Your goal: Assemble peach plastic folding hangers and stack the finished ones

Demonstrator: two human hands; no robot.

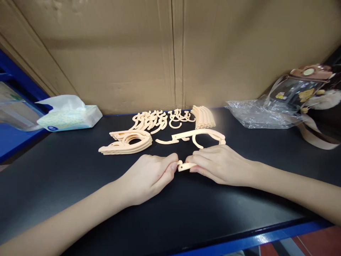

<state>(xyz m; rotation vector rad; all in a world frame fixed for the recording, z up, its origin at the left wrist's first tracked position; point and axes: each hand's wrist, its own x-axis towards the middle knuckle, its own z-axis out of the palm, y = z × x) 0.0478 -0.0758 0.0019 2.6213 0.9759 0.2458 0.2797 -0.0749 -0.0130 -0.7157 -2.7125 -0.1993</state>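
My left hand (153, 177) is closed in a pinch on a small cream plastic hanger part, of which only the tip (180, 162) shows past the thumb. Facing it, my right hand (220, 165) grips a cream hanger arm (186, 166) whose end has a small round hole. The two pieces meet or nearly meet; I cannot tell whether they are joined. Just behind the hands lie a longer hanger arm (197, 133), a loose curved hanger piece (166, 142) and a hook piece (196, 143). To the left sits a stack of folded hangers (128, 144).
At the back of the black table (160, 224) lie several hanger hooks (149, 121) and a stack of hanger arms (204, 117). A tissue pack (74, 117) stands left; a clear plastic bag (261, 115) and a strapped bottle (295, 90) are right. Cardboard (119, 53) walls the back.
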